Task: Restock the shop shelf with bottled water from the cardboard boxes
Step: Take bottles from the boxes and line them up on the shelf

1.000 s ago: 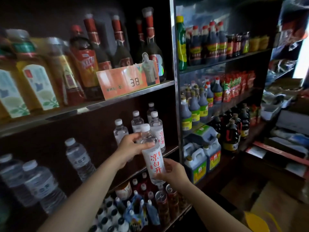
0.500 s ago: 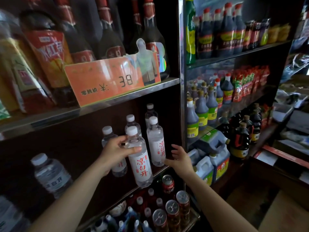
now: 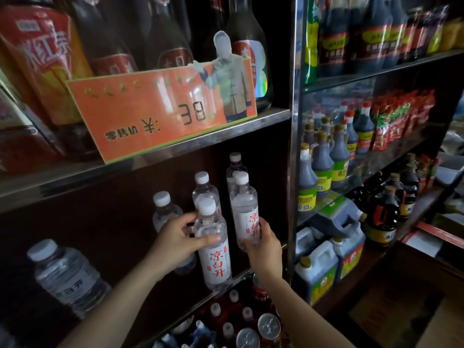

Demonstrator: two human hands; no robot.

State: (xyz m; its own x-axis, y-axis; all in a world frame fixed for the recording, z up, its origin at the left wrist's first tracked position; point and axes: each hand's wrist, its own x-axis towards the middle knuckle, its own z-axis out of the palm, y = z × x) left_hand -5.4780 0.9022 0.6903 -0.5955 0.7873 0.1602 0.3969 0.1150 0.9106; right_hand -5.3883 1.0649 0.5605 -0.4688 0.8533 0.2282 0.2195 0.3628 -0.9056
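Water bottles [image 3: 215, 249] upright on shelf [image 3: 241, 275]

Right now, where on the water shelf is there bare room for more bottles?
The widest bare stretch lies between the lone bottle at far left and the cluster the hands are in. It is crowded at the right end: the left hand holds the front bottle, the right hand grips its neighbour by the post.
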